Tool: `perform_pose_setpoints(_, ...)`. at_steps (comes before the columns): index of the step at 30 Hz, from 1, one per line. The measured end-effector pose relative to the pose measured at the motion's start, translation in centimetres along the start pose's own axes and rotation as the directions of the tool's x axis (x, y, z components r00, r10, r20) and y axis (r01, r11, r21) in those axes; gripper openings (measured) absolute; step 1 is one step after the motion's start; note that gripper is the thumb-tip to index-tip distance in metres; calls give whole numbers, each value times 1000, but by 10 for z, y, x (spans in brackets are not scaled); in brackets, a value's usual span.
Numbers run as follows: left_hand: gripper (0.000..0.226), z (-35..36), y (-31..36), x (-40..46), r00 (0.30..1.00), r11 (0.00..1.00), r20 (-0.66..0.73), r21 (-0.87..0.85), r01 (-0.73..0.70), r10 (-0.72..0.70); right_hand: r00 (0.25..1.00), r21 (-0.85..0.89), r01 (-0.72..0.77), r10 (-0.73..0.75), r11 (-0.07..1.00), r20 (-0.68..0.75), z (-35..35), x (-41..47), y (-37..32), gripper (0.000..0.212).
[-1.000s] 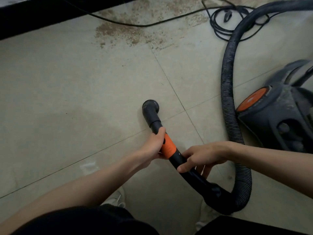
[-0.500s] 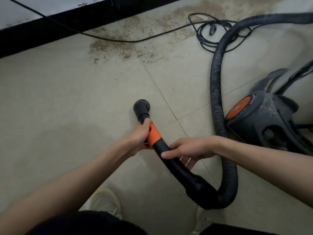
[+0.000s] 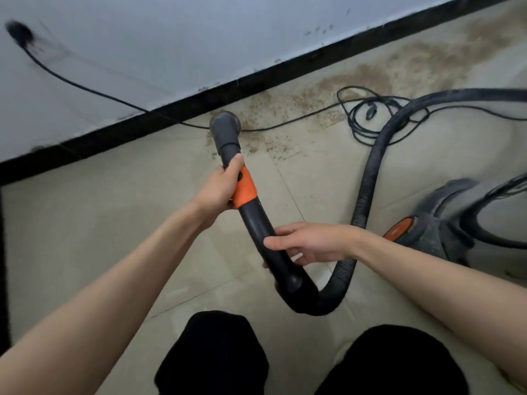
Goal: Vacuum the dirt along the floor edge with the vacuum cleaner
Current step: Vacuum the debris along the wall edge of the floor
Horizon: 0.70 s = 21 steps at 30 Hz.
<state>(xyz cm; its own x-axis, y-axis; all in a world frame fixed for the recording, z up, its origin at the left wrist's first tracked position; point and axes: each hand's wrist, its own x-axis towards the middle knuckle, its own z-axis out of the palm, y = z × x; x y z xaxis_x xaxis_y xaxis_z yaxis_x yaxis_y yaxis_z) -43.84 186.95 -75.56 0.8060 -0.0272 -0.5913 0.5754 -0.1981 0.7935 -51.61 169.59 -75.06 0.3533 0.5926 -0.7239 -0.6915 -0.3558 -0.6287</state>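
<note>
I hold a black curved vacuum handle (image 3: 256, 226) with an orange band (image 3: 244, 189). My left hand (image 3: 221, 189) grips it just beside the orange band. My right hand (image 3: 308, 243) holds the handle lower down, thumb over the top. The round nozzle (image 3: 225, 125) sits at the left end of a brown dirt streak (image 3: 356, 78) that runs along the black skirting (image 3: 171, 115). A ribbed hose (image 3: 368, 189) loops from the handle's end to the grey vacuum body (image 3: 445, 223) on the right.
A black power cord (image 3: 85, 86) runs from a wall plug (image 3: 18, 32) across the skirting and under the nozzle to a coiled bundle (image 3: 373, 115) on the tiles. My knees in black trousers (image 3: 216, 354) fill the bottom edge.
The nozzle has travelled forward across the tiles from the middle of the floor to the dirt at the skirting. Both hands kept their hold, and my view lifted toward the wall.
</note>
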Motion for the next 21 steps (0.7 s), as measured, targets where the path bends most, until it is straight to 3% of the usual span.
perform_pose_setpoints(11,39,-42,189,-127,987,977,116,-192,-88,112,959,-69,127,-140,990,-248,49,-146,-171,16)
perform_pose_setpoints(17,34,-51,315,-160,999,940,13,-338,-39,46,845,-219,166,-253,962,-470,57,-227,-224,30)
perform_pose_setpoints(21,35,-44,381,-172,995,931,63,-363,-45,73,685,-268,227,-349,936,-639,52,-269,-248,31)
